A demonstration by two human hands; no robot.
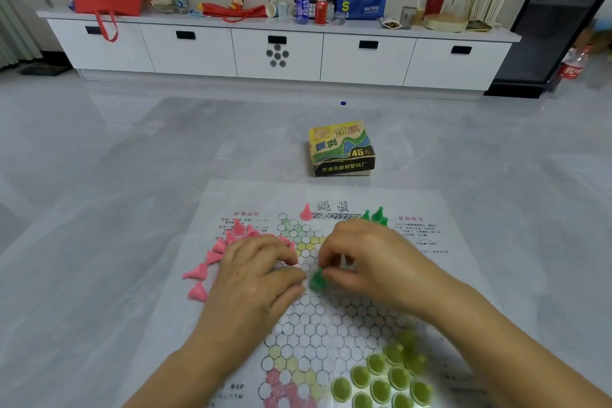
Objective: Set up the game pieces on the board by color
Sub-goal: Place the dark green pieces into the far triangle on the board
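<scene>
Closest to the camera, a cluster of yellow-green pieces (384, 381) stands upright in the circles of the board's near-right corner, already grouped by colour. The paper board (331, 318), printed with a star of circles, lies flat on the grey floor (99, 175).

Above the middle of the board, both bare hands meet. The right hand (374, 262) pinches a dark green piece (317, 280) between thumb and fingertips; its grip is closed on the piece, which is tilted and low over the central circles. The left hand (258, 272) rests just beside it, fingers curled down onto the board; whether its grip encloses anything cannot be told, though a hint of pink shows under the fingertips.

Loose pink pieces (205, 272) lie toppled along the board's left edge, one pink piece (306, 212) stands upright near the far point, and a few dark green pieces (376, 217) stand at the far right. The game box (342, 149) sits beyond the board.

To do this step well, the green piece probably belongs with the far-right greens (not the yellow-green set). Carrying it upright and setting its base squarely inside one circle should avoid knocking neighbours over.
</scene>
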